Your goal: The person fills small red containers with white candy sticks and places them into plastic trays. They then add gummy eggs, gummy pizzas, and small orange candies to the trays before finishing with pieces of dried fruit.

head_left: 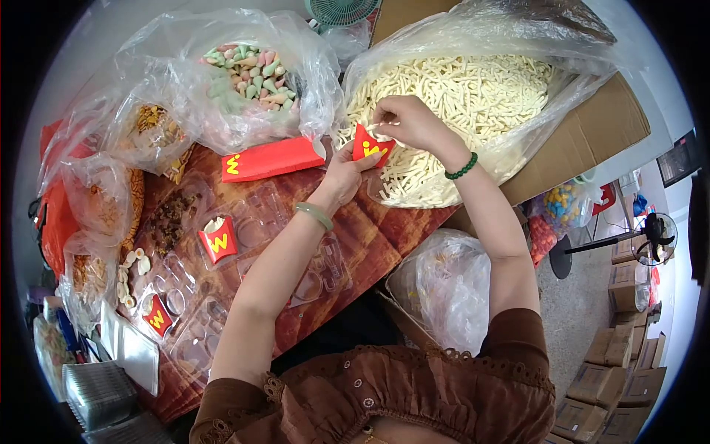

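Observation:
My left hand (343, 175) grips a small red fries carton (372, 148) with a yellow logo, tilted at the edge of a big clear bag. My right hand (416, 124) is at the carton's mouth with its fingers pinched together; pale bits show by the fingertips, but what they hold is not clear. Just beyond lies a heap of cream-coloured, fry-shaped sticks (458, 96) in the open bag. A long red sleeve of nested cartons (272, 158) lies left of my left hand. Two more cartons, a filled one (217, 239) and another (157, 317), sit in clear plastic trays.
Clear plastic trays (318, 270) cover part of the red-brown table. A bag of pastel drop-shaped sweets (255, 78) stands at the back, with bags of brown and orange pieces (151, 129) to the left. An open box lined with plastic (451, 285) stands below the table edge.

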`<action>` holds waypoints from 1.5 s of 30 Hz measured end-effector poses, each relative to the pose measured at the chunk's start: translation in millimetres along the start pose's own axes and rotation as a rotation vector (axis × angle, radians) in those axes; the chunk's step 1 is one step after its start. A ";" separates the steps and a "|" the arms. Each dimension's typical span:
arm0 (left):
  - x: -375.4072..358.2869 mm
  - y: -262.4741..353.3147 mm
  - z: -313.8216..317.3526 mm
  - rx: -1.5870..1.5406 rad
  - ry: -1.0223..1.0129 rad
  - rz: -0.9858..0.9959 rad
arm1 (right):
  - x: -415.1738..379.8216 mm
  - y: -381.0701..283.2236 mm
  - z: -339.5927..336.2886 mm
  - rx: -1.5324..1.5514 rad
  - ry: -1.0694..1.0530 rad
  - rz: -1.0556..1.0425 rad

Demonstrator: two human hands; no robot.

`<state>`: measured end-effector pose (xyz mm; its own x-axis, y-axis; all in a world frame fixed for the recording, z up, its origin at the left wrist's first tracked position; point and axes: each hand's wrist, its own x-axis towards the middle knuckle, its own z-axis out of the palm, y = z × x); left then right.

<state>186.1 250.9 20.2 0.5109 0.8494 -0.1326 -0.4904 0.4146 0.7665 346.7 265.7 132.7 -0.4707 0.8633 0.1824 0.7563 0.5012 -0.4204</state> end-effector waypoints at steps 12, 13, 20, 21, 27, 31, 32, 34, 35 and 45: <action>-20.2 -1.1 -3.1 -0.042 -0.060 0.010 | -5.2 -19.1 2.2 0.093 -0.179 -0.022; -22.8 -3.2 -2.3 -0.014 -0.067 -0.004 | -3.7 -17.9 1.6 0.133 -0.217 -0.003; -37.4 5.2 -1.8 -0.036 -0.163 0.004 | -8.9 -41.0 17.0 -0.055 0.029 -0.007; -36.6 3.7 -4.1 -0.034 -0.163 0.007 | -8.8 -45.0 18.1 0.020 0.003 0.001; -48.5 9.5 -14.9 -0.168 -0.151 0.017 | -21.7 -45.3 -8.0 0.276 0.324 0.047; -61.2 18.7 -17.3 -0.185 -0.187 0.024 | -36.4 -36.6 -17.8 0.508 0.064 0.373; -62.7 20.9 -15.6 -0.172 -0.202 0.018 | -39.6 -29.8 -13.7 0.597 -0.022 0.364; -64.4 21.5 -14.8 -0.162 -0.211 0.008 | -41.5 -25.0 -5.8 0.594 -0.055 0.339; -66.4 20.9 -15.2 -0.152 -0.214 -0.004 | -41.0 -22.8 0.4 0.595 -0.057 0.340; -75.4 10.4 -13.6 -0.054 -0.143 -0.008 | -32.4 -51.8 15.1 0.224 0.059 0.140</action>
<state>132.9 195.6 29.6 0.6085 0.7924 -0.0443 -0.5213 0.4411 0.7305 315.9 210.9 135.1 -0.3366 0.9283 0.1578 0.6898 0.3571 -0.6298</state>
